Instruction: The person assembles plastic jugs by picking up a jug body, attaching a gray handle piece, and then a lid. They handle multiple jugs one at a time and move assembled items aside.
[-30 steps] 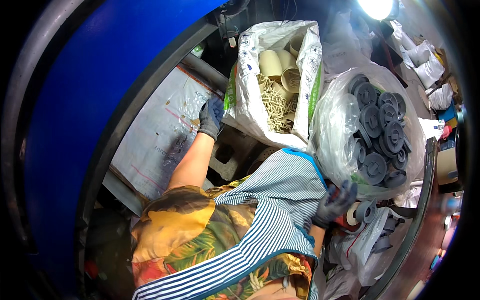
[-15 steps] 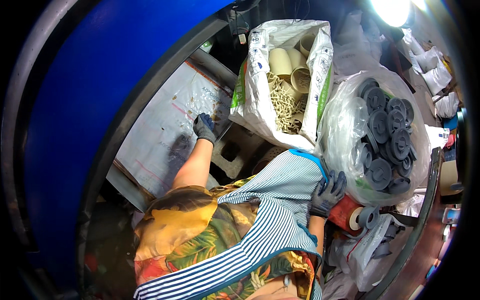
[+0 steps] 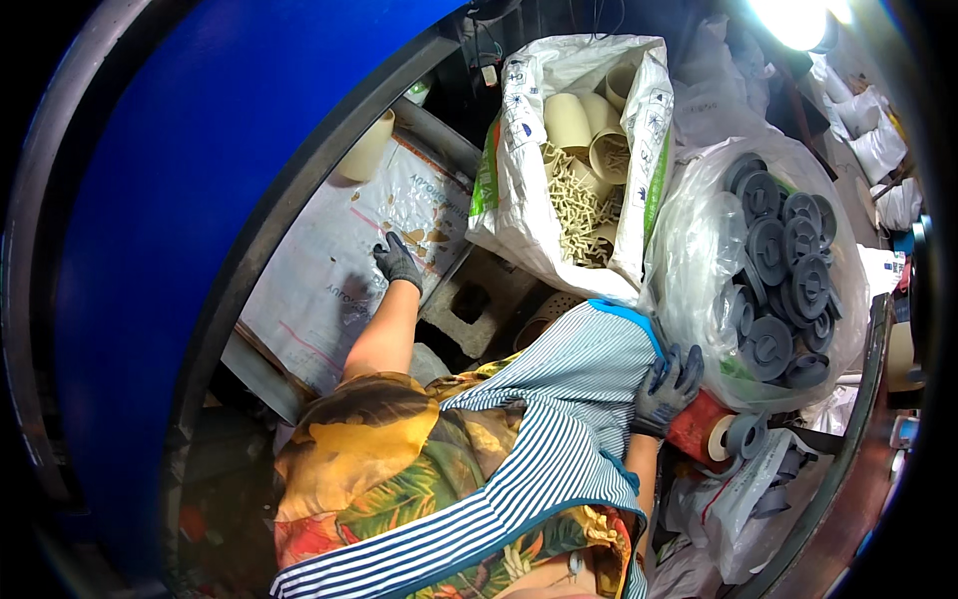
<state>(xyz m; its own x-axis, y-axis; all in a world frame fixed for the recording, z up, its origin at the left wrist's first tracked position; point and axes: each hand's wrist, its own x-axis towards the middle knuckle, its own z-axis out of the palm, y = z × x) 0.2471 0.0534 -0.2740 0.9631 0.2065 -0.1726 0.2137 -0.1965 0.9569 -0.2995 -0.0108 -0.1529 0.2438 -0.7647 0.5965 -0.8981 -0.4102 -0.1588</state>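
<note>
My left hand [image 3: 398,262], in a dark grey glove, is over a sheet of printed whitish plastic [image 3: 299,290] lining a metal tray at the left. Its index finger and thumb point forward and apart, and it holds nothing I can see. Small tan scraps [image 3: 431,237] lie just beyond its fingers. A cream cylindrical cup-like piece [image 3: 367,150] sits at the sheet's far end. My right hand [image 3: 667,391], gloved too, rests with fingers spread beside my striped apron [image 3: 559,369], close to a clear bag [image 3: 689,299] of dark grey round lids [image 3: 783,270].
A white woven sack [image 3: 509,190] stands ahead, holding cream cups [image 3: 569,122] and many short cream bits [image 3: 574,215]. A blue machine panel [image 3: 180,200] curves along the left. A concrete block [image 3: 469,304] sits below the sack. Tape rolls [image 3: 743,434] lie at the right.
The cream cylindrical piece now shows at the sheet's far end, where none was before. My left hand's index finger and thumb stand farther apart. My right hand stays by the apron.
</note>
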